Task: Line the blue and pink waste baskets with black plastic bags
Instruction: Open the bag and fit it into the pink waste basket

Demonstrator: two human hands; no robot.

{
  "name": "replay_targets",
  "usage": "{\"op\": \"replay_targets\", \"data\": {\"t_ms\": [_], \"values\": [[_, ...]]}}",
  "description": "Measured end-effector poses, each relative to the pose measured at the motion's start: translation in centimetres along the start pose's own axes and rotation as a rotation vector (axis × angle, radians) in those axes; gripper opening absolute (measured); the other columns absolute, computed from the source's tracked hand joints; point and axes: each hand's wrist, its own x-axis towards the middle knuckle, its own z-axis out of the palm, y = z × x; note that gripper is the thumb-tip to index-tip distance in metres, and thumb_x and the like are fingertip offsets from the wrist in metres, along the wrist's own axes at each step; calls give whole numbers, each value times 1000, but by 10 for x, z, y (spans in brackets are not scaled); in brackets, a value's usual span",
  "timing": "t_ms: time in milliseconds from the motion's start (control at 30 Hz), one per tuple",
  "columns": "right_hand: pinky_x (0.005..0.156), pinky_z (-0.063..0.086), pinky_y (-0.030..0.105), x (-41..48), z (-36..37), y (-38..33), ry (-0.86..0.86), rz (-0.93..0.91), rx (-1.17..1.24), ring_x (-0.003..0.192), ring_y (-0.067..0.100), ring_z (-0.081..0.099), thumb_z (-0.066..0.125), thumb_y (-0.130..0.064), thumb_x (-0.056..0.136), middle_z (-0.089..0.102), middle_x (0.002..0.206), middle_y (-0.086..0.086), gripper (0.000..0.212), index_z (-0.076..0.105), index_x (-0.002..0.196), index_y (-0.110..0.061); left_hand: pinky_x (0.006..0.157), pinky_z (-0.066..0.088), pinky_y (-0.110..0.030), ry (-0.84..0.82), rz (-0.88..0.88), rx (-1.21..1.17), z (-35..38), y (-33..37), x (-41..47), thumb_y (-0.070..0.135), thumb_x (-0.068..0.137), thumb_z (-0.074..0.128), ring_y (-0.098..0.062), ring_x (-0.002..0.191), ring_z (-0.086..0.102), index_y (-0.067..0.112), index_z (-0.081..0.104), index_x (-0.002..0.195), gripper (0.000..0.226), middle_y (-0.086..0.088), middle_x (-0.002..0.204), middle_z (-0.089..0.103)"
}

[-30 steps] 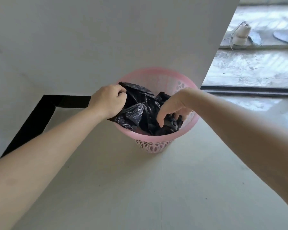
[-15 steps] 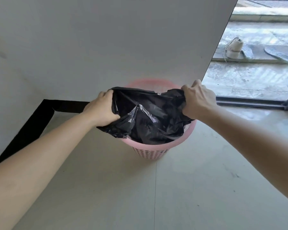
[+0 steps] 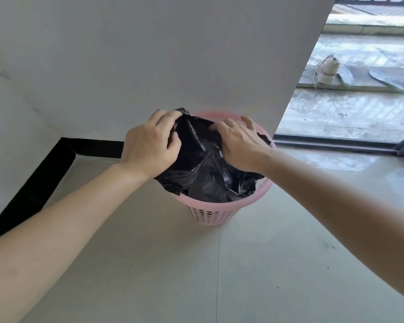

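A pink perforated waste basket [image 3: 210, 213] stands on the pale floor against the grey wall. A crumpled black plastic bag [image 3: 208, 178] fills its mouth and hangs over the near-left rim. My left hand [image 3: 149, 143] grips the bag's edge at the basket's far-left rim. My right hand [image 3: 240, 145] lies on the bag at the far-right rim, fingers spread and curled into the plastic. No blue basket is in view.
A grey wall [image 3: 149, 54] rises right behind the basket, with a black baseboard [image 3: 44, 173] along its left foot. To the right, a sliding-door track [image 3: 336, 143] leads to a balcony with a white shoe [image 3: 327, 71] and insoles.
Both hands have moved from the basket's left and right sides toward its far rim, carrying the bag's edge with them. The camera has come closer to the basket.
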Motion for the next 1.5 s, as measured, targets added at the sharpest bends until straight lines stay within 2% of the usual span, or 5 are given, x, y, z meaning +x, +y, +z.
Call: {"op": "replay_targets", "data": {"t_ms": [133, 267, 533, 933, 1500], "values": [[83, 48, 42, 2, -10, 8, 252, 38, 19, 85, 37, 61, 45, -6, 86, 53, 113, 17, 47, 55, 132, -7, 70, 46, -40, -145, -191, 91, 13, -21, 5, 34, 79, 66, -34, 96, 57, 22, 48, 132, 57, -12, 117, 50], [54, 43, 34, 3, -22, 20, 339, 127, -82, 60, 28, 50, 48, -16, 86, 45, 109, 15, 48, 50, 134, -19, 91, 37, -50, -318, -221, 294, 22, -30, 9, 41, 76, 71, -37, 113, 42, 25, 40, 138, 72, -15, 126, 47], [94, 37, 46, 16, -9, 44, 97, 323, -158, 109, 38, 52, 58, -28, 79, 51, 120, 15, 65, 40, 140, -14, 89, 50, -42, -436, -638, -298, 42, -29, 7, 26, 75, 72, -34, 103, 61, 13, 53, 122, 53, -10, 111, 66], [77, 43, 37, 47, 10, 64, -46, 479, -19, 99, 38, 53, 57, -43, 79, 47, 116, 15, 48, 58, 114, -11, 73, 55, -38, -596, -822, -565, 46, -27, 7, 27, 69, 69, -28, 75, 68, 3, 68, 87, 31, -12, 80, 73], [46, 43, 38, 45, 8, 57, 285, -133, -62, 52, 34, 51, 45, -9, 100, 52, 107, 10, 17, 47, 114, -18, 67, 46, -30, -540, -631, -563, 55, -16, 12, 0, 76, 56, -26, 83, 62, 12, 67, 98, 27, -4, 84, 68]]}}
